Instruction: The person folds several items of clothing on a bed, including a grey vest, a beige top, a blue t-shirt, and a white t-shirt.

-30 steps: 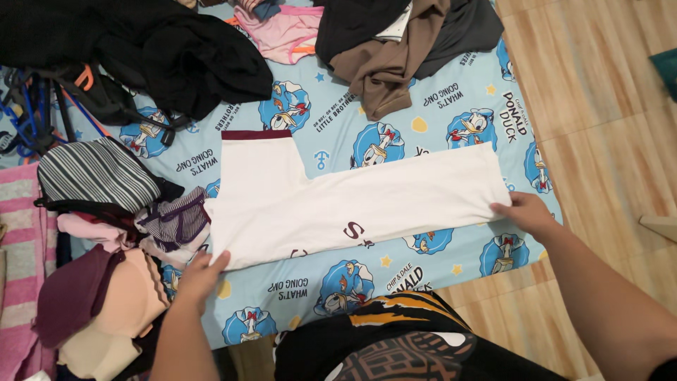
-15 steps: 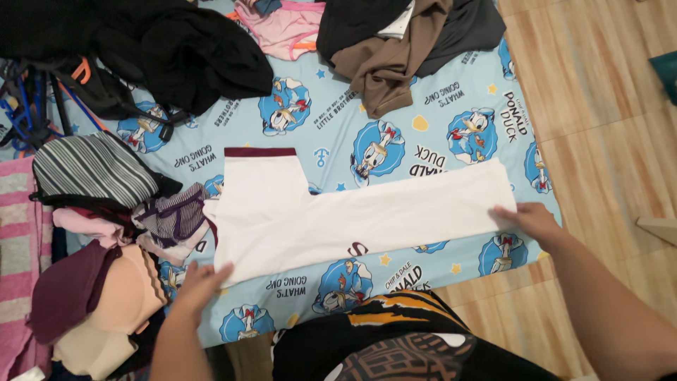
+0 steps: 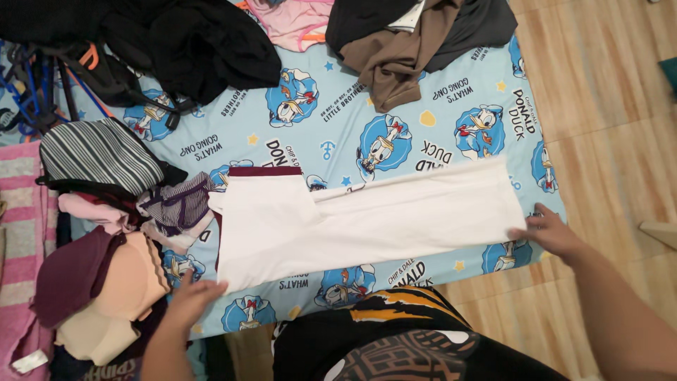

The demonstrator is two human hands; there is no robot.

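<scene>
Wooden floor [image 3: 606,92], light blue cartoon-print sheet [image 3: 367,106] spread over it as work surface. White folded garment [image 3: 367,215] laid flat mid-sheet, maroon band at upper left. Left hand [image 3: 189,300] pinching its near left corner; right hand [image 3: 553,233] gripping the right edge, likely to keep the fold taut. Striped folded piece [image 3: 99,155] and soft stack alongside at left. Dark heap [image 3: 190,42] cut off at top; fingertips partly hidden under cloth.
</scene>
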